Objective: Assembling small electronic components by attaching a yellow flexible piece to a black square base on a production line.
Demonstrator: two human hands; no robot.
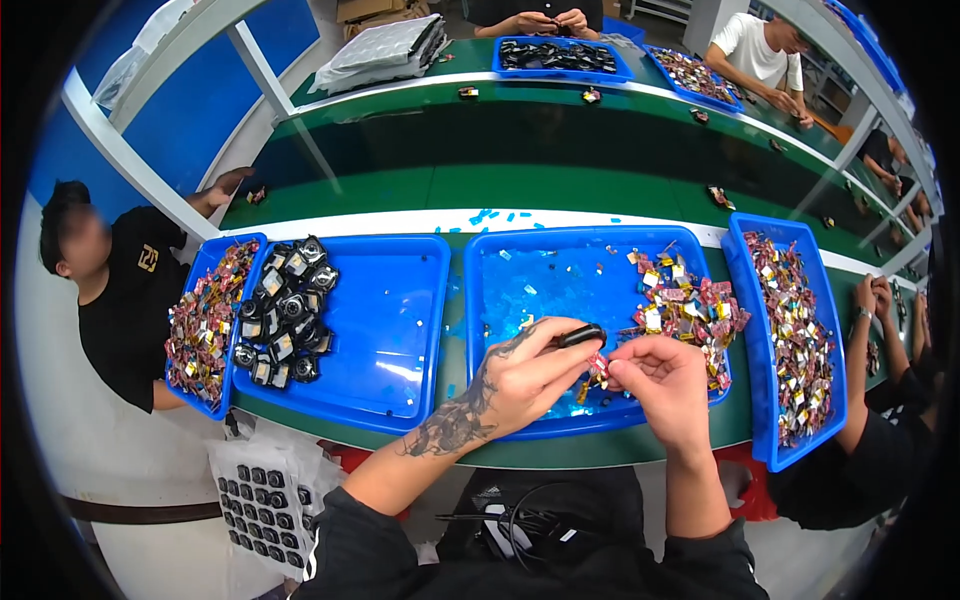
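Over the front edge of a blue tray (455, 330), my left hand (535, 370) is closed around a glossy black rounded part (582, 336); its exact kind I cannot make out. My right hand (662, 385) pinches at a small red-and-white circuit board (598, 366) just below that part, between the two hands. Fingers partly hide where board and black part meet. Behind my right hand, a heap of small red circuit boards with yellow and silver pieces (690, 305) fills the tray's right side. Blue film scraps (530, 290) lie in its left side.
At the left stands a tray (400, 310) with black round-faced housings (288, 310). Narrow trays of boards flank both sides, one at the right (790, 340). A green conveyor (580, 185) carries scattered parts. Co-workers sit left, right and opposite. Bagged black parts (265, 510) hang low left.
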